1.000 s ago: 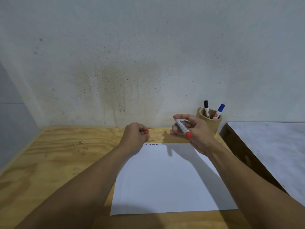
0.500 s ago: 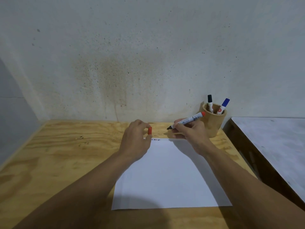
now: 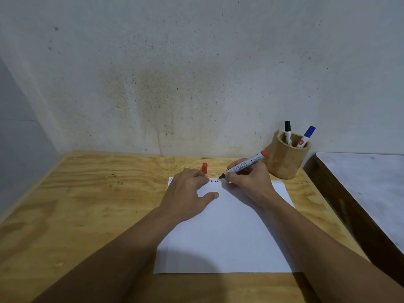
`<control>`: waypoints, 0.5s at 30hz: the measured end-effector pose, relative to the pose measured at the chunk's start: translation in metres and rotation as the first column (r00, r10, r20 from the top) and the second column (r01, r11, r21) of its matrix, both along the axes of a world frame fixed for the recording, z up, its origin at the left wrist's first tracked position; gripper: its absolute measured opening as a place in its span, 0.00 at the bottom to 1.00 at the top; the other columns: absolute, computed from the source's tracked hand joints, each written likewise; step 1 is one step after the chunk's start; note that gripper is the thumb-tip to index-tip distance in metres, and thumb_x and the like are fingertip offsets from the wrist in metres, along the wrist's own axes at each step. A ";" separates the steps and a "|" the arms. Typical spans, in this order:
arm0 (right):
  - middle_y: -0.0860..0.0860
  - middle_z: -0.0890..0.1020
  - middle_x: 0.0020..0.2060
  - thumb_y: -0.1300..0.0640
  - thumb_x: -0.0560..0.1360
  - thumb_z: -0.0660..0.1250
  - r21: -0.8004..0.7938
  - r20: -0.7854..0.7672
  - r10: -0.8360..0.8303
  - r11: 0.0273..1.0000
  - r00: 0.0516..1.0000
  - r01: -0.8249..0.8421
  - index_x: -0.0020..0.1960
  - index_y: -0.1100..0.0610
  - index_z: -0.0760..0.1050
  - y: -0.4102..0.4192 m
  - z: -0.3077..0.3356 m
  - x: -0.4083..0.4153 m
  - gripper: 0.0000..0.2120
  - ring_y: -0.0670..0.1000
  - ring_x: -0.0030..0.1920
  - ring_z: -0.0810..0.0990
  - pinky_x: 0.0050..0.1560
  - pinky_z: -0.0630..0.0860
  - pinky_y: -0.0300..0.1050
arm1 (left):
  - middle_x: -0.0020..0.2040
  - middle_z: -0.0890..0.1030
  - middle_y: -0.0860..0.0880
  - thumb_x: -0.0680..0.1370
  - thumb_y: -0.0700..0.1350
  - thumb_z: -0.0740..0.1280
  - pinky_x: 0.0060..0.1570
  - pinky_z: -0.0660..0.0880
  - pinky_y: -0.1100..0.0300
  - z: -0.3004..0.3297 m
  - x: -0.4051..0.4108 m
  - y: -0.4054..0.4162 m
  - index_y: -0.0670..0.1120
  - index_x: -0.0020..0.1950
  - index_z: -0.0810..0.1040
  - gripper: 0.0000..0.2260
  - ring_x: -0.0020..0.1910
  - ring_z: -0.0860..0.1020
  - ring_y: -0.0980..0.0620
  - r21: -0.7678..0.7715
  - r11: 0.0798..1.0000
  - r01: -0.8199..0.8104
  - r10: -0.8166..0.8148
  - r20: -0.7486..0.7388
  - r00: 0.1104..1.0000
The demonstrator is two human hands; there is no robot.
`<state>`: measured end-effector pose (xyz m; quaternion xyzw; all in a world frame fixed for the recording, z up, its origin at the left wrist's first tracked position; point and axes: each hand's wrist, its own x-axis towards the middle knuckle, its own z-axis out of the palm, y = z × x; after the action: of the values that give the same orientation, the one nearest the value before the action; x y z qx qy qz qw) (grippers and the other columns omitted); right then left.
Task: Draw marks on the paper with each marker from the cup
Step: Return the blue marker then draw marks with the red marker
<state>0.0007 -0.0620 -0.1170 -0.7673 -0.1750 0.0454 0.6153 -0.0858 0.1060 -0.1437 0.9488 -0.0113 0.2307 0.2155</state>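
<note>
A white sheet of paper (image 3: 227, 232) lies on the wooden table (image 3: 83, 206), with a row of short marks (image 3: 213, 181) along its far edge. My right hand (image 3: 249, 182) grips an uncapped red marker (image 3: 244, 164), its dark tip just above the paper's far edge, right of the marks. My left hand (image 3: 188, 193) rests flat on the paper's far left corner, fingers spread. The red cap (image 3: 204, 167) stands upright on the table just beyond my left fingers. A wooden cup (image 3: 286, 162) at the back right holds a black-capped marker (image 3: 288, 132) and a blue-capped marker (image 3: 306, 136).
A stained wall rises right behind the table. A second, grey-topped table (image 3: 367, 189) stands to the right with a dark gap between. A grey panel closes off the left side.
My left hand set the red cap upright on the table and flattened onto the paper. My right hand turned the marker tip-down and lowered it to the paper's far edge.
</note>
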 end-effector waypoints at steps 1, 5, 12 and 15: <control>0.60 0.84 0.37 0.69 0.67 0.73 -0.007 0.016 0.001 1.000 1.000 0.000 0.44 0.67 0.81 -0.001 -0.002 0.001 0.06 0.52 0.38 0.83 0.38 0.82 0.41 | 0.55 0.81 0.50 0.70 0.58 0.71 0.55 0.67 0.57 0.000 0.000 0.000 0.45 0.55 0.82 0.20 0.56 0.74 0.51 0.000 1.000 -0.001 0.001 0.000 1.000; 0.56 0.84 0.34 0.68 0.67 0.74 -0.028 0.048 -0.002 1.000 0.999 0.004 0.42 0.65 0.81 -0.002 -0.008 0.003 0.04 0.50 0.35 0.83 0.41 0.83 0.48 | 0.52 0.82 0.50 0.70 0.57 0.71 0.53 0.67 0.59 -0.001 -0.001 0.001 0.45 0.52 0.83 0.19 0.54 0.75 0.50 -0.022 1.000 0.006 -0.006 0.004 1.000; 0.58 0.84 0.35 0.67 0.67 0.74 -0.026 0.080 0.013 1.000 0.997 -0.011 0.41 0.64 0.81 -0.002 -0.009 0.002 0.04 0.53 0.35 0.83 0.40 0.83 0.49 | 0.53 0.82 0.50 0.70 0.57 0.71 0.55 0.71 0.54 -0.001 -0.001 0.000 0.45 0.53 0.82 0.19 0.55 0.75 0.50 -0.020 1.000 0.007 -0.007 0.005 1.000; 0.58 0.84 0.34 0.67 0.68 0.73 -0.025 0.078 0.013 1.000 0.997 -0.011 0.41 0.64 0.81 -0.001 -0.010 0.003 0.03 0.53 0.34 0.83 0.39 0.83 0.49 | 0.53 0.82 0.50 0.70 0.58 0.71 0.55 0.72 0.53 -0.002 0.000 0.000 0.45 0.53 0.82 0.19 0.55 0.75 0.50 -0.013 1.000 0.004 -0.004 0.007 1.000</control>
<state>0.0032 -0.0634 -0.1269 -0.7748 -0.2030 0.0214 0.5983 -0.0862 0.1065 -0.1454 0.9465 -0.0125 0.2338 0.2220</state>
